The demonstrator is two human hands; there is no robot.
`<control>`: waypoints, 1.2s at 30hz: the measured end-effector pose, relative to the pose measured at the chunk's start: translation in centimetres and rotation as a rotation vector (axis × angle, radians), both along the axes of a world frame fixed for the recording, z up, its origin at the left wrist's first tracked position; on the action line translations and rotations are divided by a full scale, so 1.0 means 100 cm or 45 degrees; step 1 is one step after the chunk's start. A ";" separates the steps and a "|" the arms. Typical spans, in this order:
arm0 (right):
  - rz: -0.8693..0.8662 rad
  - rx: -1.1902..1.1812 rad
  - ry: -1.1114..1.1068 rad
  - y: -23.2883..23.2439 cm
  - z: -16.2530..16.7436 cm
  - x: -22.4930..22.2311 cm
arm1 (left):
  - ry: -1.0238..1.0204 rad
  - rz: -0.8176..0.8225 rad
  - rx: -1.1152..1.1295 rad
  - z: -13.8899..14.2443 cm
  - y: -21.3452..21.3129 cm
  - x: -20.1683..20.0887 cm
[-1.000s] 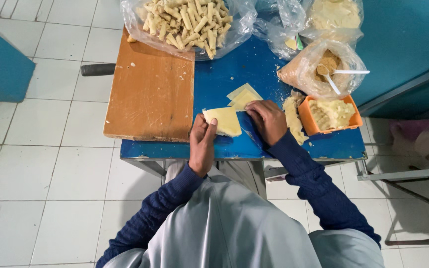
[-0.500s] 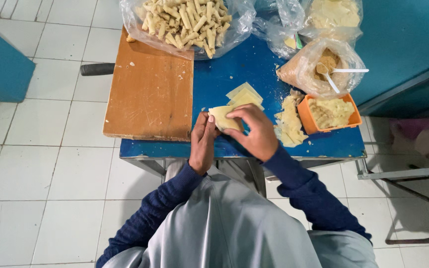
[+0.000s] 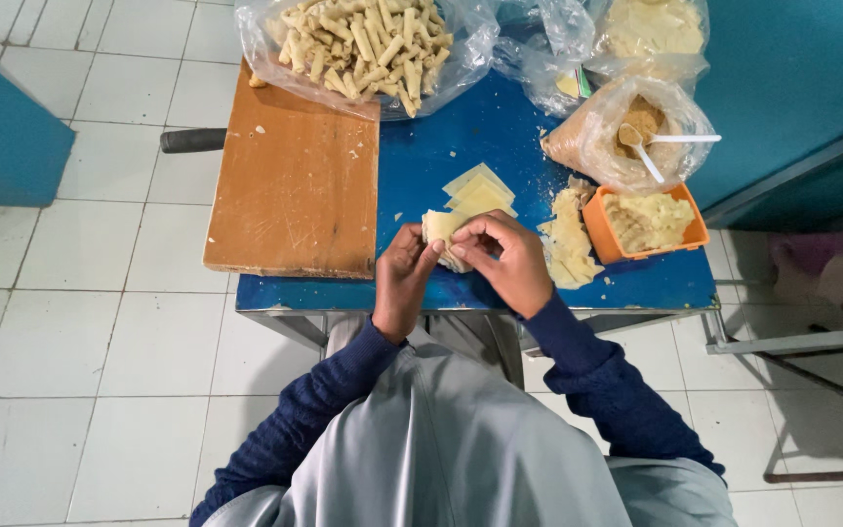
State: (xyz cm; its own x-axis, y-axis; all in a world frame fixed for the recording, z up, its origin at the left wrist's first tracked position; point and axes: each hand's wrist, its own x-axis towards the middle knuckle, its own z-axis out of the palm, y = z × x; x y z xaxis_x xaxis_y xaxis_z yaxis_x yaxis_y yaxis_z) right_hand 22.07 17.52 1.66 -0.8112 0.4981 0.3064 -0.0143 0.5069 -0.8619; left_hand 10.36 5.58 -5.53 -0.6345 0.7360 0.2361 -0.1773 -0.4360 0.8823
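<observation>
1. A wooden cutting board lies on the left part of a blue table, a dark handle jutting out beside it.
2. Behind it sits a clear bag of rolled pastries.
3. The left hand and right hand meet at the table's near edge, fingers pinched around a pale pastry wrapper between them.
4. Just beyond lies a stack of square wrappers.
5. To the right stand an orange tub of filling and a bag holding a white spoon.
</observation>
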 end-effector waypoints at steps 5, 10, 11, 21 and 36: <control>-0.153 0.288 0.049 -0.015 0.006 -0.004 | 0.069 0.074 -0.079 0.003 0.000 0.000; -0.177 0.374 0.102 -0.019 0.006 -0.003 | 0.039 0.080 -0.056 0.006 -0.001 0.001; -0.183 0.383 0.093 -0.018 0.003 -0.003 | 0.044 0.086 -0.067 0.006 -0.001 0.002; 0.053 -1.203 0.200 0.060 -0.060 0.007 | -0.031 0.114 -0.061 0.005 0.000 0.002; -0.245 0.773 -0.052 0.045 -0.026 -0.001 | -0.145 0.164 0.072 0.006 -0.002 0.003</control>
